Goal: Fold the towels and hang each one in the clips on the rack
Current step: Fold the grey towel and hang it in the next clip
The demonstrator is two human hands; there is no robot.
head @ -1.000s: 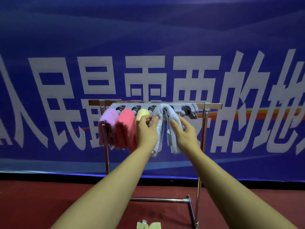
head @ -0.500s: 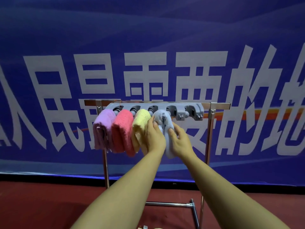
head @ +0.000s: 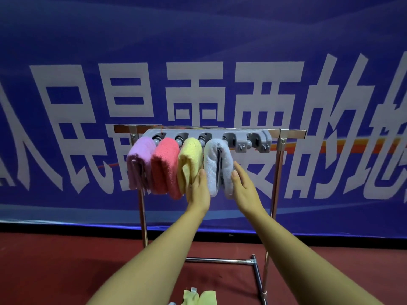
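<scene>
Head view, frame centre: grey towel point(head: 217, 166) hanging folded in the rack's point(head: 278, 164) fourth clip, right of purple point(head: 138, 164), pink point(head: 165, 166) and yellow point(head: 190, 164) towels. Left hand point(head: 198, 192) and right hand point(head: 244, 190) flat-fingered, flanking it, fingertips touching.
</scene>
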